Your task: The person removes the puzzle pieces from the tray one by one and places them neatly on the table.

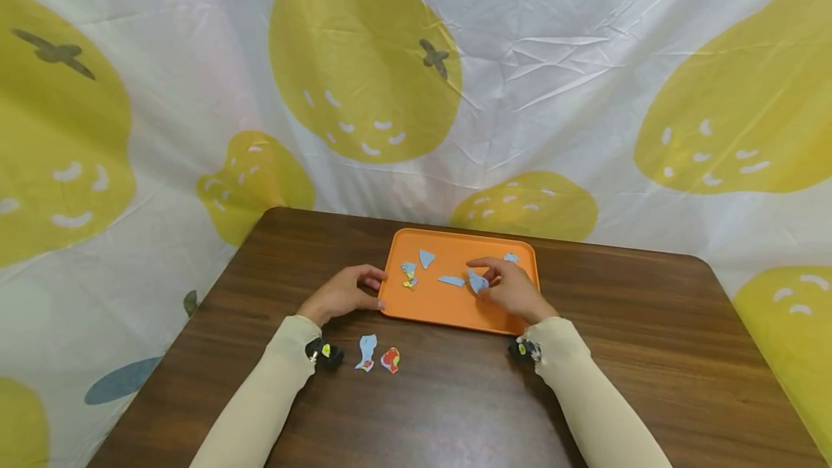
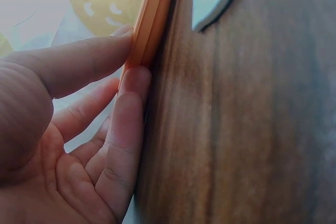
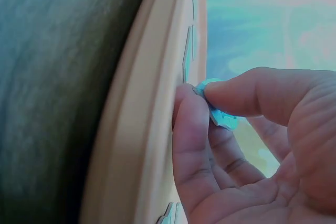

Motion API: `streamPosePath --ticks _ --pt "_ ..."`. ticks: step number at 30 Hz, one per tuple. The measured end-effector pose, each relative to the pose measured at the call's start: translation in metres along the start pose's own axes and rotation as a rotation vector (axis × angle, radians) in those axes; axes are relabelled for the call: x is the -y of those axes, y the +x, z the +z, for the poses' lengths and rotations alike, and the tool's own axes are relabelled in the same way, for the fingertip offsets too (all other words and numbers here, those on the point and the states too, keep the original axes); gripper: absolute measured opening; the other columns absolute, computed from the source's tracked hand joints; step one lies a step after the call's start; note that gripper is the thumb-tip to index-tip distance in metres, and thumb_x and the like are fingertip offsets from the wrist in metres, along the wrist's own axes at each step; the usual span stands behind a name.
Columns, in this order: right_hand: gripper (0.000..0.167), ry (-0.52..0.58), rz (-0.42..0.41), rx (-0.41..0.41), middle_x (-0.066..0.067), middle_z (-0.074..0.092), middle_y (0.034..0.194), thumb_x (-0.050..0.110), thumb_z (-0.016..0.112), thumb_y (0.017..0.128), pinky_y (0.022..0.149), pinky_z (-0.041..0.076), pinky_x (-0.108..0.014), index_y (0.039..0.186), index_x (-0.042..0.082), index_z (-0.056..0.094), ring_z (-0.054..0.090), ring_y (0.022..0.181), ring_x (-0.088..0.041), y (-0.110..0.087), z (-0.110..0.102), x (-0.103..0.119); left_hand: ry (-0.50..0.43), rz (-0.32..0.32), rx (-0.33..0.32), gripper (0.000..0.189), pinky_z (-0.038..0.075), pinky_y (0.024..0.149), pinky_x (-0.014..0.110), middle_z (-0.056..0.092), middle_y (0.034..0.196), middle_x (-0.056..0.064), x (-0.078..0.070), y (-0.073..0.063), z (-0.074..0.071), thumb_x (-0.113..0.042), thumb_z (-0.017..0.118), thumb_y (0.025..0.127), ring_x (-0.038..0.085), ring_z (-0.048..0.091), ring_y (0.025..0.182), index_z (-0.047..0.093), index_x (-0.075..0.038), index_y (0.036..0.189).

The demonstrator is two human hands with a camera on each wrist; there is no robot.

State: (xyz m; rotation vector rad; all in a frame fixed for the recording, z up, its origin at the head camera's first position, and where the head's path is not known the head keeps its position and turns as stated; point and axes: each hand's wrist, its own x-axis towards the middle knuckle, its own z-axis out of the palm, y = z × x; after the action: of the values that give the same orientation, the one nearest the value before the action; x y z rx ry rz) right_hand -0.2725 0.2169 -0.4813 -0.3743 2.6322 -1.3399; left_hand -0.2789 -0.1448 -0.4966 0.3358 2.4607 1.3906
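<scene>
My right hand [image 1: 513, 291] pinches a light blue puzzle piece [image 3: 224, 119] between thumb and fingertips, just above the right part of an orange tray [image 1: 432, 309]. In the head view the held piece [image 1: 477, 281] tilts up beside a flat, narrow blue piece [image 1: 451, 281]. My left hand [image 1: 344, 292] touches the tray's left edge near its front corner. The left wrist view shows that thumb [image 2: 89, 61] and a finger against the orange rim [image 2: 149, 22]. A triangular blue piece [image 1: 425, 258] lies on the tray, right of small blue and yellow pieces [image 1: 409, 274].
Another blue piece [image 1: 511, 257] lies in the tray's far right corner. On the brown wooden table [image 1: 448, 403], in front of the tray, are a long blue piece [image 1: 367, 351] and a red and yellow piece [image 1: 391, 360]. A fruit-printed curtain [image 1: 520, 92] hangs behind.
</scene>
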Motion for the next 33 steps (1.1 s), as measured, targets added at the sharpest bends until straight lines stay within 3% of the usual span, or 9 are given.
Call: streamPosePath --ticks 6,14,22,33 --pt "0.056 0.058 0.013 -0.008 -0.013 0.07 0.097 -0.002 0.073 0.089 0.071 0.059 -0.037 0.143 0.011 0.064 0.07 0.082 -0.023 -0.003 0.003 0.002 -0.003 -0.003 0.001 0.054 0.046 0.101 0.039 0.07 0.116 0.008 -0.002 -0.001 0.0 -0.012 0.091 0.082 0.023 0.062 0.111 0.07 -0.011 0.132" --pt "0.048 0.047 -0.004 -0.022 -0.011 0.073 0.099 0.002 0.077 0.09 0.069 0.057 -0.036 0.136 0.009 0.068 0.071 0.079 -0.022 -0.007 0.007 0.005 -0.01 0.005 0.006 0.055 0.046 0.099 0.036 0.07 0.117 0.007 -0.002 -0.001 0.0 -0.013 0.091 0.082 0.022 0.062 0.111 0.07 -0.012 0.132" --pt "0.042 0.103 -0.01 0.0 -0.012 0.076 0.099 0.004 0.078 0.092 0.069 0.06 -0.037 0.133 0.007 0.068 0.073 0.077 -0.023 -0.014 0.012 0.009 -0.015 0.007 0.012 0.055 0.046 0.099 0.037 0.07 0.117 0.008 -0.004 0.0 -0.001 -0.013 0.091 0.082 0.023 0.062 0.111 0.07 -0.011 0.133" --pt "0.037 0.111 -0.081 0.02 -0.016 0.073 0.093 0.0 0.075 0.091 0.067 0.059 -0.033 0.128 0.0 0.067 0.072 0.074 -0.024 -0.027 0.023 0.019 -0.016 0.004 0.011 0.056 0.046 0.1 0.038 0.07 0.117 0.007 0.0 0.0 -0.001 -0.015 0.092 0.082 0.022 0.061 0.111 0.07 -0.012 0.133"
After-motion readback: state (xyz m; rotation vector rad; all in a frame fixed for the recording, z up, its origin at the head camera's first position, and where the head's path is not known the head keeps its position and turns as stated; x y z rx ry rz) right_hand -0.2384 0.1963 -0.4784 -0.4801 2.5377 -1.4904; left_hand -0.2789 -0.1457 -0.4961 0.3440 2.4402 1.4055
